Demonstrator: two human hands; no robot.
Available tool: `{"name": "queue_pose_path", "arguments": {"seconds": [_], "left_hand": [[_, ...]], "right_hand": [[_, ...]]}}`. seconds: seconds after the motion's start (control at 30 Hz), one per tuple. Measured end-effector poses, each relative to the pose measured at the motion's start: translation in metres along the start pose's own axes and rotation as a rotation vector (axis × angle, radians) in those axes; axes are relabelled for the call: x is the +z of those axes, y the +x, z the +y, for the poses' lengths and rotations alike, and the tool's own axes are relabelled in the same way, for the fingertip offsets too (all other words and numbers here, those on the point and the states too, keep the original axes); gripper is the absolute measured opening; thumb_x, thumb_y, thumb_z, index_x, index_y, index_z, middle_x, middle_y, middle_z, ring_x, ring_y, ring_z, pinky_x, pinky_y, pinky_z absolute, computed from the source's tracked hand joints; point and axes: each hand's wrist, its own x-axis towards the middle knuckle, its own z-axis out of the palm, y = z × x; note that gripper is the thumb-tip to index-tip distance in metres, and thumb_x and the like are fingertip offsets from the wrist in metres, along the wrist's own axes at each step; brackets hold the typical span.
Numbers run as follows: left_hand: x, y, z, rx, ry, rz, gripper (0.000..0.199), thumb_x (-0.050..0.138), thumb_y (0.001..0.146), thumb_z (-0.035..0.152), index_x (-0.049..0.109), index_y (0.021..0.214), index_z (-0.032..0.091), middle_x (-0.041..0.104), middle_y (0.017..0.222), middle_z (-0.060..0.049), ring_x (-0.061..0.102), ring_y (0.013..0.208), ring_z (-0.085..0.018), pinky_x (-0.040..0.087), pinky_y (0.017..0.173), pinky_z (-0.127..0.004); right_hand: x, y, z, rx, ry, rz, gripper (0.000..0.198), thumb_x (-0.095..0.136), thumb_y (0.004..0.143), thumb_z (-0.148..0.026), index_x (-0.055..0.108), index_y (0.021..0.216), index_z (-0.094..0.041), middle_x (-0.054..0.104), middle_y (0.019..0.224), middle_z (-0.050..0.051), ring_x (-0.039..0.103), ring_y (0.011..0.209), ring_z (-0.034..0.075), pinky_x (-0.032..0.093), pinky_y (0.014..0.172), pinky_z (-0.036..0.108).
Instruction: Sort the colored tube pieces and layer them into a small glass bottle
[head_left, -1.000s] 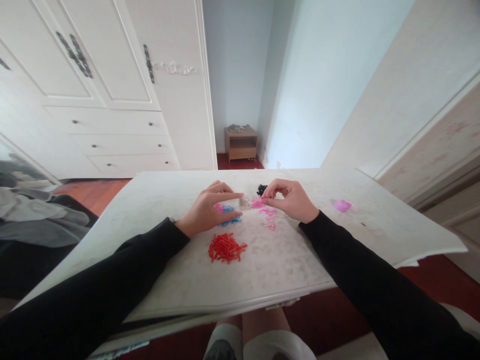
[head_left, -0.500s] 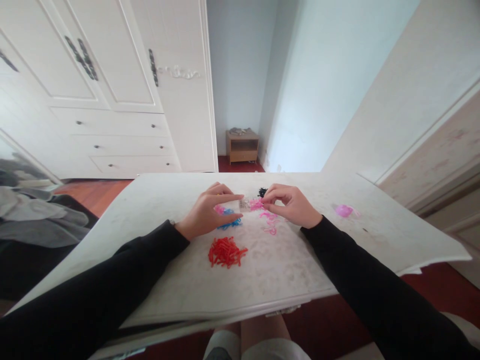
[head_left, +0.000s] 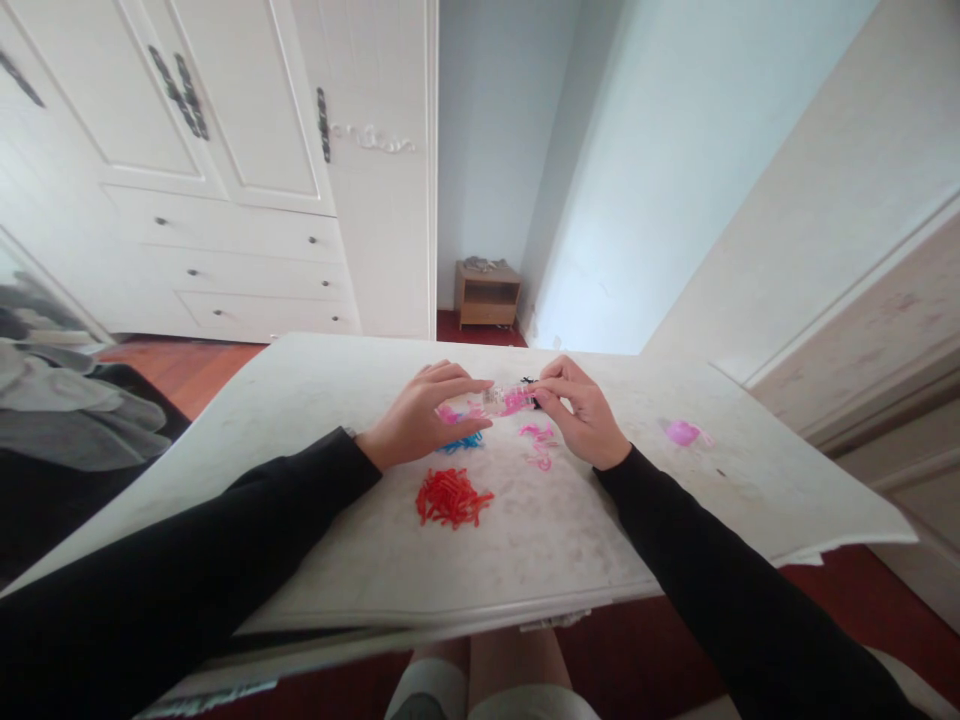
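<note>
A small clear plastic container with pink bands inside is held between my two hands above the table. My left hand grips its left end, thumb below and fingers above. At its right end, the thumb and fingertips of my right hand are closed together; I cannot tell whether a band is pinched there. Just below lie loose pink rubber bands. Blue rubber bands and more pink ones show partly behind my left hand. Nearer to me is a pile of red rubber bands. Black bands are mostly hidden behind my right fingers.
A pinkish-purple bundle lies on the white tabletop to the right, with a small dark mark near it. Past the table stand a white wardrobe and a small wooden cabinet. Grey cloth is heaped at the left.
My view has shifted slightly. The container has turned a little and shows more of its length, and my right hand has rotated at its right end. The band piles stay put.
</note>
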Motion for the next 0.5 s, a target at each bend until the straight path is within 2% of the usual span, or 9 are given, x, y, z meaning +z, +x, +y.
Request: {"name": "queue_pose_path", "arguments": {"seconds": [0.2,0.4,0.5], "left_hand": [[0.0002,0.0004,0.0012,-0.023,-0.001,0.035,0.033,0.076,0.088,0.039,0.073,0.114,0.019,0.072,0.098,-0.007,0.067,0.092,-0.022,0.053,0.088,-0.036],[0.0033,0.0010,0.0002,-0.036,0.025,0.023,0.032,0.072,0.091,0.040,0.072,0.115,0.018,0.072,0.097,-0.006,0.067,0.091,-0.021,0.052,0.088,-0.035],[0.0044,0.0018,0.0002,-0.065,0.029,0.019,0.032,0.069,0.093,0.042,0.072,0.115,0.018,0.073,0.098,-0.006,0.068,0.092,-0.021,0.052,0.089,-0.035]], "right_hand": [[0.0050,-0.0056,-0.0022,-0.061,0.012,0.140,0.022,0.057,0.100,-0.042,0.071,0.105,-0.026,0.058,0.098,0.006,0.055,0.090,0.022,0.047,0.077,0.038],[0.0087,-0.0038,-0.0008,-0.087,-0.181,0.029,0.035,0.049,0.100,-0.048,0.077,0.100,-0.027,0.056,0.121,0.010,0.049,0.112,0.029,0.044,0.096,0.049],[0.0103,-0.0012,0.0038,-0.075,-0.170,0.105,0.036,0.048,0.100,-0.051,0.074,0.108,-0.028,0.054,0.123,0.010,0.048,0.115,0.030,0.043,0.100,0.051]]}}
